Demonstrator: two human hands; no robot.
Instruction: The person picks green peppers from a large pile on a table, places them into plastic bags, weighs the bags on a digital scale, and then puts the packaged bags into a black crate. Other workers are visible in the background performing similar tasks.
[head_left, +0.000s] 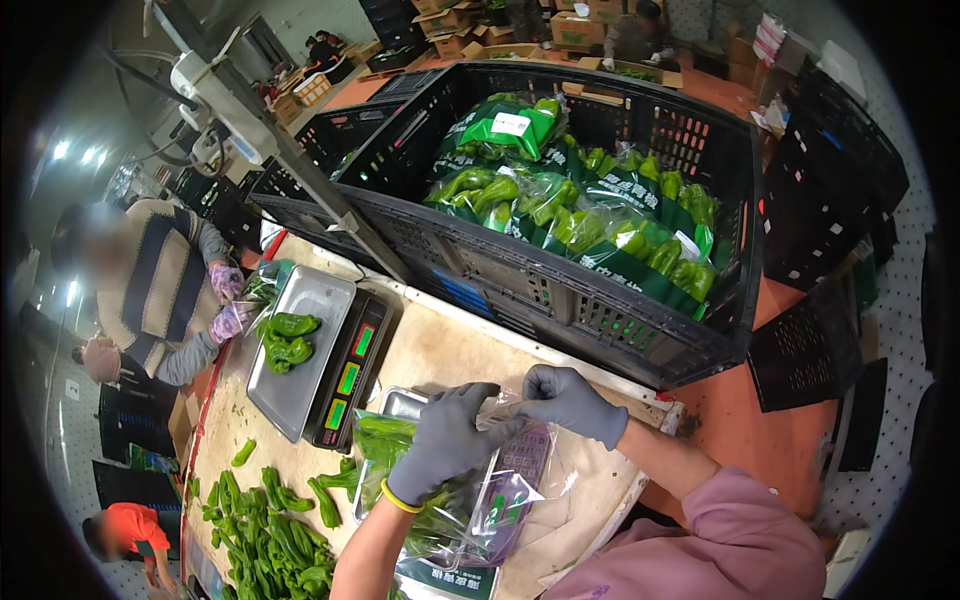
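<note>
My left hand (457, 435), in a grey glove, lies over a clear plastic bag (386, 431) of green peppers, its fingers on the bag's open end. Opposite it, my right hand (566, 405), gloved too, pinches the bag's clear film between thumb and fingers. Beneath the bag are a metal tray (405, 403) and a purple keypad panel (517, 457) of a second scale. A digital scale (300, 367) with green displays carries a few green peppers (286, 341) on its metal pan. Loose green peppers (277, 532) are heaped at the table's lower left.
A large black plastic crate (480, 240) full of bagged peppers (637, 187) stands behind the table (435, 337), beside a metal post (330, 195). Across the table a co-worker (157, 285) in patterned gloves handles greens. More black crates (806, 337) stand at the right.
</note>
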